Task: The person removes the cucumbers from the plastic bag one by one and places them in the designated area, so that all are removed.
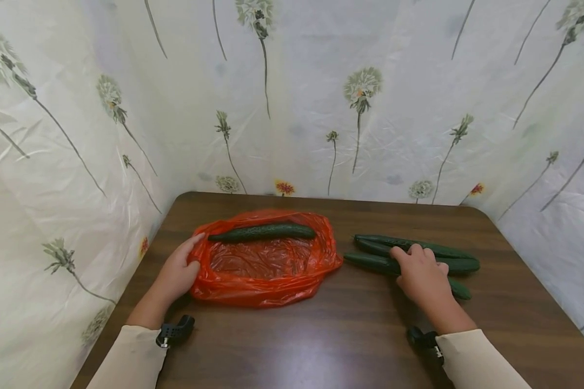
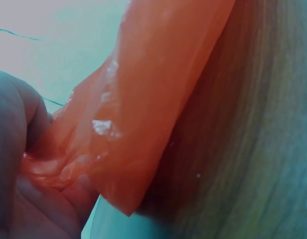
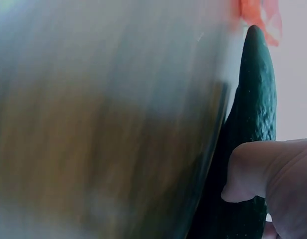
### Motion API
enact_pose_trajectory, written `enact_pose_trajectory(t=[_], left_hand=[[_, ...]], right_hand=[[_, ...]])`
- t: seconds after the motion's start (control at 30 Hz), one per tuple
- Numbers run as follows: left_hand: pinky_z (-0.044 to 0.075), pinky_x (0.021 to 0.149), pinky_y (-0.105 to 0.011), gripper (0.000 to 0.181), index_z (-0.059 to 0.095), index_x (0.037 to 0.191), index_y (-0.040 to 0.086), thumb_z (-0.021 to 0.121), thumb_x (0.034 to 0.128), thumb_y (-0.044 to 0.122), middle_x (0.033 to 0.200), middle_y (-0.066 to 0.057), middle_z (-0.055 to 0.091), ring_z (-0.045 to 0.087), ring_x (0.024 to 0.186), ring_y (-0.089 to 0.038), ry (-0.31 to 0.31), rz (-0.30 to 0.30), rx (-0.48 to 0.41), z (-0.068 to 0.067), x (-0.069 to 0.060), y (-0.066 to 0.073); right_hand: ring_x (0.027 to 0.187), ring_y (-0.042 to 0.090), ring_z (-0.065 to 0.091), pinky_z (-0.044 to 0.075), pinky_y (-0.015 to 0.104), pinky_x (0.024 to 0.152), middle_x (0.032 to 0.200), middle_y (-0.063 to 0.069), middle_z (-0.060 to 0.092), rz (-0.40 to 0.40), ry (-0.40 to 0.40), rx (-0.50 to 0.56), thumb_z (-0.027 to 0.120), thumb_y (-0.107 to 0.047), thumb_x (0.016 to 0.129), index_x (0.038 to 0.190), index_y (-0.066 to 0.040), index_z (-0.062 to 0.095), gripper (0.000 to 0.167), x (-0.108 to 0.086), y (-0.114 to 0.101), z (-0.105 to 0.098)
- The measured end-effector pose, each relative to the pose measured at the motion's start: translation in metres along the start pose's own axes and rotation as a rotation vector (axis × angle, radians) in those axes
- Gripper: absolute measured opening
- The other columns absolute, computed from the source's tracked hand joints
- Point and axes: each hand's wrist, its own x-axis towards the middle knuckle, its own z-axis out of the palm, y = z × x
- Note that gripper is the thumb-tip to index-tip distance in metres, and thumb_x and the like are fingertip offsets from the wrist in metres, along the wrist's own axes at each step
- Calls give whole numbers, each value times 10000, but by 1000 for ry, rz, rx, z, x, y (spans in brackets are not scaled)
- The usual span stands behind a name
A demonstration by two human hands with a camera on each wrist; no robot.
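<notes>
Cucumbers (image 1: 459,265) under right hand (image 1: 423,275); left hand (image 1: 177,272) pinching bag (image 1: 265,294) (red).

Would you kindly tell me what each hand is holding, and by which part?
The left hand pinches the bag by its left rim; the right hand grips a cucumber near its middle.

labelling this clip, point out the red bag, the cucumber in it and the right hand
Red bag (image 1: 267,293), head view: its near wall
Cucumber in the bag (image 1: 264,232), head view: mid-length
Right hand (image 1: 422,276), head view: back of the hand
</notes>
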Motion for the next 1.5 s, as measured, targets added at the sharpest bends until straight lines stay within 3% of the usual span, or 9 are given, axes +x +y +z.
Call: enact_pose_trajectory(t=[0.73,1.0,1.23,1.5], left_hand=[[252,1242,-638,684,374,1628,127,453,960,0,1698,-191,295,267,1563,-413,1,13,19,1,1,-1],[261,1235,-645,674,370,1630,130,448,970,15,1696,-192,297,276,1558,-421,-3,-1,10,1,1,-1],[249,1247,-631,675,373,1627,123,450,966,8,1699,-191,289,257,1568,-411,0,5,17,2,2,-2],[257,1242,-631,675,375,1625,117,452,963,7,1700,-189,291,264,1566,-409,4,19,10,1,2,-1]], right_hand=[[1022,457,478,372,495,590,1175,252,532,39,-67,32,818,-115,875,1440,-158,519,640,-3,37,6],[1023,468,484,382,545,626,1173,262,535,47,-65,15,790,-94,892,1419,-152,503,602,-2,35,6],[1043,478,512,413,611,679,1202,286,538,46,-87,-14,820,-147,876,1420,-81,465,653,-2,31,4],[979,467,514,399,592,646,1145,286,537,66,-109,-14,820,-168,872,1343,-23,485,596,-4,16,-2]])
